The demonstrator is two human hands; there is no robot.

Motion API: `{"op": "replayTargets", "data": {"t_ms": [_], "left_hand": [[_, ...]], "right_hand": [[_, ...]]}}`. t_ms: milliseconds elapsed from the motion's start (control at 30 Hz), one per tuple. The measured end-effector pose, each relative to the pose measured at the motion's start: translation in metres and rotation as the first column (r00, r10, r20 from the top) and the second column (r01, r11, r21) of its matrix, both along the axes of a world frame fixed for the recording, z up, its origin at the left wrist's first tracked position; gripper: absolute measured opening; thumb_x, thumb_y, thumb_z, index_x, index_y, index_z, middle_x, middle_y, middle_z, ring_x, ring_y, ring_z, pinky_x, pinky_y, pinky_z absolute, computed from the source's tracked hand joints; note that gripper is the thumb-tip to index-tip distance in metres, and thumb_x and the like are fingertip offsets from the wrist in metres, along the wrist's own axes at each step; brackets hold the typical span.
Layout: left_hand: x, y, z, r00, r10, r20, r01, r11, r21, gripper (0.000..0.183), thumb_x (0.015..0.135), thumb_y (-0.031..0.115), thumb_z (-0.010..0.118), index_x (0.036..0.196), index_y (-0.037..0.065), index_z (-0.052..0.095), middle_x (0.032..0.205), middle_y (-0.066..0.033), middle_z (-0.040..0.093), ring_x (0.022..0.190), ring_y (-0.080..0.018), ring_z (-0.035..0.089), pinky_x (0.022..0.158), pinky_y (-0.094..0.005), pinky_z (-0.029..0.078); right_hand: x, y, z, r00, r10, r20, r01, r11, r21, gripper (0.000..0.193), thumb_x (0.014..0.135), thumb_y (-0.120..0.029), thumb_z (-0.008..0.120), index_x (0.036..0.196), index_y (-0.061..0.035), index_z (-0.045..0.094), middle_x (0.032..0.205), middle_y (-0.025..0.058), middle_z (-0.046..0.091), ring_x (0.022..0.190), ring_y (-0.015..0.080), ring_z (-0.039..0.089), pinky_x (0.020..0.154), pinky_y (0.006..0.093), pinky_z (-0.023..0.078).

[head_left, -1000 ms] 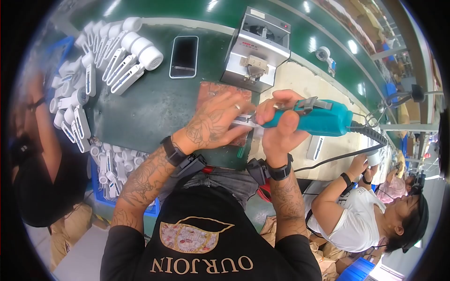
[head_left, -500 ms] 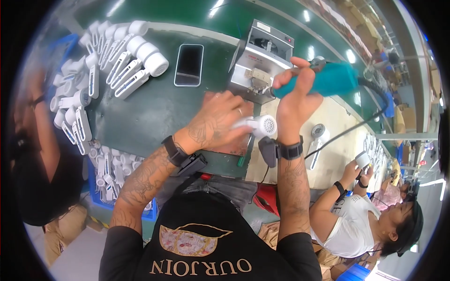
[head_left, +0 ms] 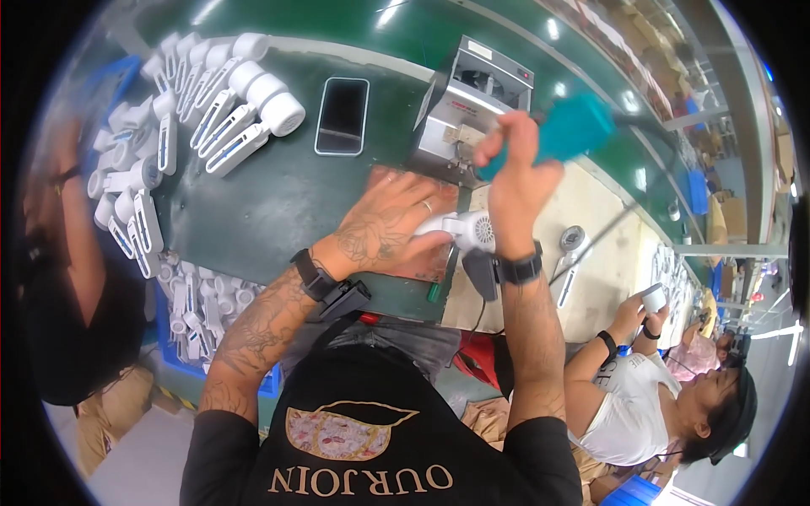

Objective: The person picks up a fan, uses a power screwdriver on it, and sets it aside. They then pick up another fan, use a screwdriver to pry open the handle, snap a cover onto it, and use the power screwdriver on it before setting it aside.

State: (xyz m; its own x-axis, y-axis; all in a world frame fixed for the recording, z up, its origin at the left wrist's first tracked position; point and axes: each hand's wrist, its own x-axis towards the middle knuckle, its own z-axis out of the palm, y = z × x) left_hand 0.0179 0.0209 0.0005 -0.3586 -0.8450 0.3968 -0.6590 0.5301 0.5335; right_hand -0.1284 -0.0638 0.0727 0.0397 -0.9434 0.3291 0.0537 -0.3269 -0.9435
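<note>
My left hand is closed around a white hair-dryer-like handheld device, whose round grille end points right. That hand rests over a reddish-brown pad; the fingers cover most of the handle. In my right hand is a teal electric screwdriver, smeared by motion. It lies tilted, its tip end toward the front of a metal screw feeder. My right wrist is just above and right of the device's grille end.
Several finished-looking white devices lie in rows at the left, near a phone. More fill a blue crate below the table edge. Another device lies on the pale board at right. Co-workers sit on both sides; a cable trails from the screwdriver.
My right hand and the screwdriver have shifted left, and the screwdriver has swung to a steeper tilt. My left hand with the white device has barely moved.
</note>
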Motion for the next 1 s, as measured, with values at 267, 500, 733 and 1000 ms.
{"op": "replayTargets", "data": {"t_ms": [267, 500, 733, 1000], "left_hand": [[-0.003, -0.001, -0.005, 0.999, 0.005, -0.042, -0.006, 1.000, -0.020, 0.045, 0.091, 0.039, 0.069, 0.127, 0.012, 0.066, 0.123, -0.0072, 0.061, 0.114, -0.0300, 0.055, 0.098, -0.0462, 0.042], [-0.004, -0.001, -0.006, 1.000, -0.001, -0.006, 0.001, 1.000, -0.015, 0.048, 0.091, 0.040, 0.069, 0.130, 0.013, 0.064, 0.125, -0.0091, 0.062, 0.115, -0.0313, 0.055, 0.099, -0.0457, 0.043], [-0.003, -0.002, -0.004, 0.999, -0.009, 0.049, 0.010, 1.000, -0.029, 0.056, 0.090, 0.038, 0.070, 0.135, 0.006, 0.057, 0.126, -0.0096, 0.060, 0.119, -0.0291, 0.053, 0.101, -0.0450, 0.042], [-0.004, -0.001, -0.006, 1.000, 0.007, 0.013, -0.006, 1.000, -0.029, 0.051, 0.092, 0.039, 0.067, 0.132, 0.009, 0.060, 0.122, -0.0109, 0.061, 0.116, -0.0309, 0.054, 0.100, -0.0456, 0.043]], "right_hand": [[-0.019, 0.037, -0.002, 0.999, 0.015, 0.038, -0.015, 1.000, 0.008, 0.043, 0.102, -0.037, 0.061, 0.105, 0.0060, 0.059, 0.068, 0.0072, 0.055, 0.058, 0.0184, 0.055, 0.054, 0.0315, 0.045], [-0.022, 0.034, -0.024, 0.993, 0.067, 0.100, -0.066, 0.998, -0.004, 0.042, 0.101, -0.037, 0.063, 0.098, 0.0044, 0.057, 0.068, 0.0084, 0.055, 0.059, 0.0199, 0.056, 0.054, 0.0325, 0.045], [-0.017, 0.033, -0.028, 0.988, 0.083, 0.130, -0.084, 0.996, 0.002, 0.042, 0.102, -0.038, 0.061, 0.089, 0.0020, 0.053, 0.067, 0.0081, 0.054, 0.057, 0.0189, 0.054, 0.054, 0.0323, 0.044], [-0.013, 0.029, -0.013, 0.999, 0.040, -0.002, -0.040, 0.999, 0.005, 0.041, 0.102, -0.037, 0.061, 0.093, 0.0029, 0.058, 0.068, 0.0066, 0.055, 0.059, 0.0173, 0.057, 0.054, 0.0305, 0.045]]}}
